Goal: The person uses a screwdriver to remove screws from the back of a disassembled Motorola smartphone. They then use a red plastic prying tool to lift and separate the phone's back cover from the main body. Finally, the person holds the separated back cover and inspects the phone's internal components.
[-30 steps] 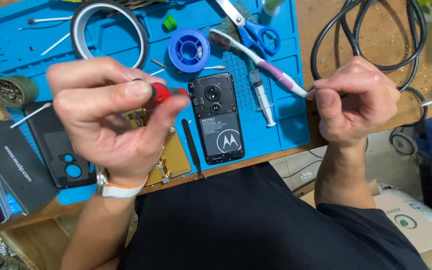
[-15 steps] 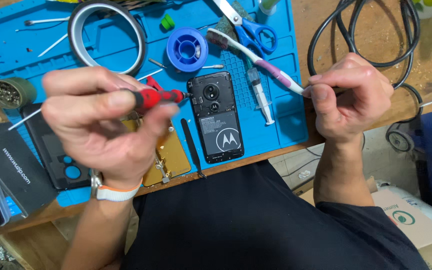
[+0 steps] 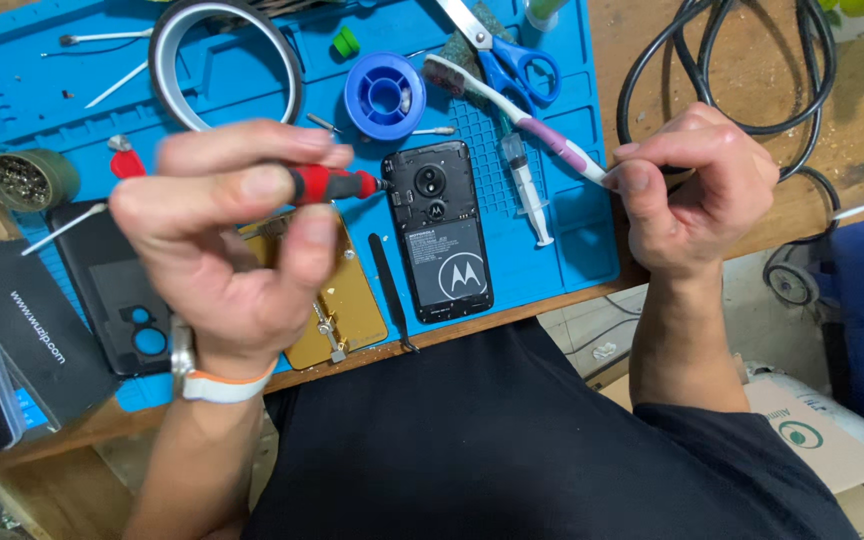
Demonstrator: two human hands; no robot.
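Blue repair mat (image 3: 42, 70) covers most of the wooden bench. Left hand (image 3: 222, 240) pinches a red-handled screwdriver (image 3: 337, 184), its tip at the opened phone (image 3: 439, 230) lying at 3 o'clock from it. Right hand (image 3: 692, 190) grips a toothbrush (image 3: 512, 115), bristles toward 10 o'clock by the solder spool (image 3: 385, 95).

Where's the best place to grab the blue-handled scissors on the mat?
Take the scissors by the blue handle loops, reaching from the right, the mat's outer edge. The loops point that way and lie clear, while the blades run up-left, and the toothbrush lies close below them.
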